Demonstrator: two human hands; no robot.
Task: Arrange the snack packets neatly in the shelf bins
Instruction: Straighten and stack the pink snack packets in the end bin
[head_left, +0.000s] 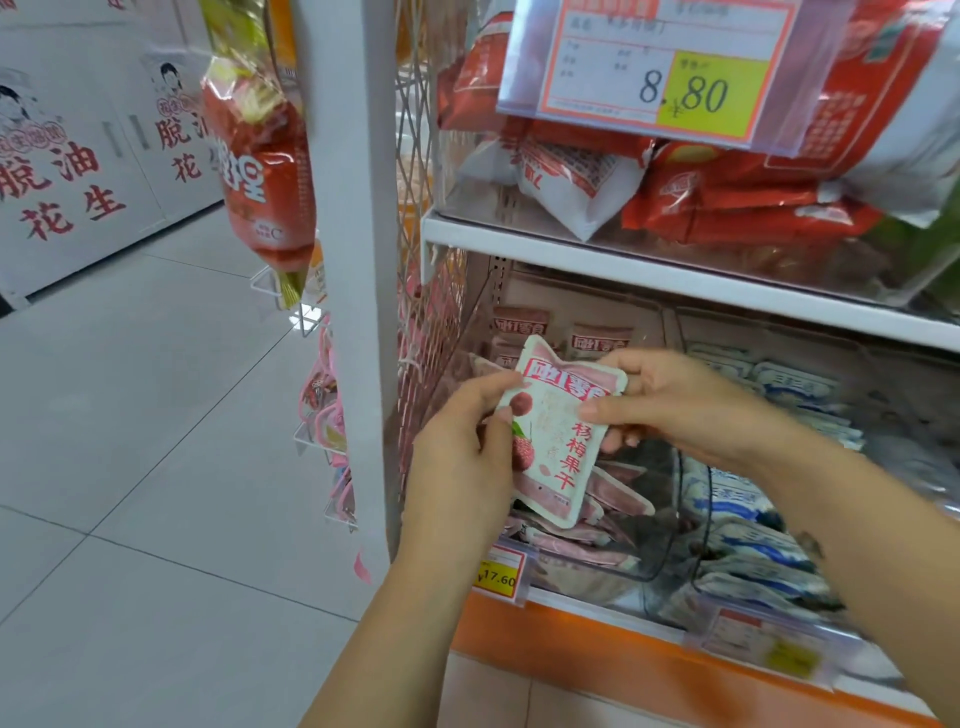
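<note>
A pink and white snack packet (558, 431) with red lettering is held up in front of the lower shelf. My left hand (462, 457) pinches its left edge with thumb and fingers. My right hand (675, 405) grips its upper right corner, thumb on the front. Behind and below the packet, a clear bin (597, 577) holds several more pink packets (618, 499), some upright at the back, others lying loose. To the right, a second bin holds several blue and white packets (753, 525).
The upper shelf (675, 270) carries red and white snack bags behind an 8.80 price tag (654, 73). A white post (358, 260) with a hanging orange bag (260, 171) stands left. A 17.60 tag (498, 574) sits on the lower shelf edge. Tiled floor lies left.
</note>
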